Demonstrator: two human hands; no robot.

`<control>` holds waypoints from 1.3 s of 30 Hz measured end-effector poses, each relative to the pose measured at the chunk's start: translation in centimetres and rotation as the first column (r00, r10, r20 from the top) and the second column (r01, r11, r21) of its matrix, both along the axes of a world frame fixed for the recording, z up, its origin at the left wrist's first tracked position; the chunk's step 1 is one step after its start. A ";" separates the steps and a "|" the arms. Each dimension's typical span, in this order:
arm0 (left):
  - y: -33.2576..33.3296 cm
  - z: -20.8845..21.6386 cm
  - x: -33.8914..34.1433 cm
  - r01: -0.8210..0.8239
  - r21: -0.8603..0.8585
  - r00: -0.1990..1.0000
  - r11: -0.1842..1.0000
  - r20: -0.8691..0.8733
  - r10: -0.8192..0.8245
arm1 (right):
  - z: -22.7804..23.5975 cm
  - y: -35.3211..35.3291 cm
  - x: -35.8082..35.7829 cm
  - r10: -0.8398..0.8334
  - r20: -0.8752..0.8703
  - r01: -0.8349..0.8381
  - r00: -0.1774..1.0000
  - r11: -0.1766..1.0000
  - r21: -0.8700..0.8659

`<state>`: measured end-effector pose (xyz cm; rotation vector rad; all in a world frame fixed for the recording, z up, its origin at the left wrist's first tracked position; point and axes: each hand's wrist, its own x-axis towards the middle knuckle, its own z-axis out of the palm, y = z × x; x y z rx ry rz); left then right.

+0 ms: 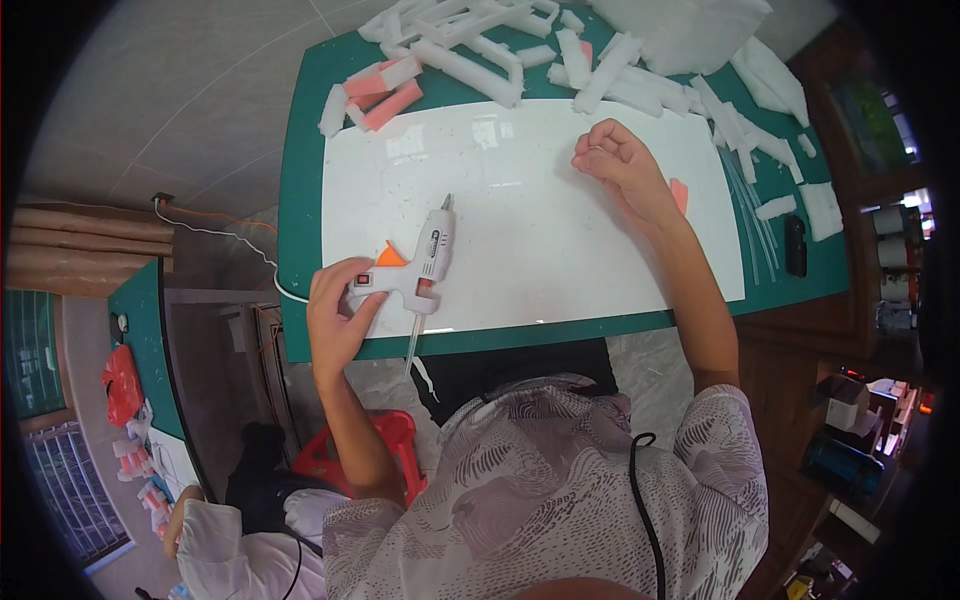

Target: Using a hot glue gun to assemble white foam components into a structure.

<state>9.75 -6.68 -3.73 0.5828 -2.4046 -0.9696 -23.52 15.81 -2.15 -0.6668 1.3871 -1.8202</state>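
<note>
The left hand's grip (338, 318) holds a white glue gun (432, 250), while the right hand's grip (624, 172) is curled above the white board (560, 250) on the green tabletop (303, 180).

A red stool (401, 436) and a barred window (75, 490) show at left.

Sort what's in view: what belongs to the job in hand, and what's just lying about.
Likely part of the job:
glue gun, held in the left hand
white sheet beneath it
clear sticks, right of the sheet
white foam strips and pink foam pieces

Probably just lying about:
small black object, table's right side
red bag, other table
red stool
</note>
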 end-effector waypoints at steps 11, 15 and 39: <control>-0.1 -0.2 -0.1 -0.003 0.004 1.000 1.000 -0.012 0.003 | -0.5 0.0 -0.4 0.008 -0.005 -0.008 1.000 0.999 -0.038; 0.0 0.0 -0.1 -0.003 0.005 1.000 1.000 -0.002 0.003 | -0.6 -0.2 -0.3 -0.001 -0.024 0.000 1.000 1.000 -0.032; 0.2 0.4 -0.2 -0.001 0.034 1.000 0.999 0.020 0.000 | 0.3 -0.3 2.3 -0.092 -0.369 0.064 0.925 0.994 -0.089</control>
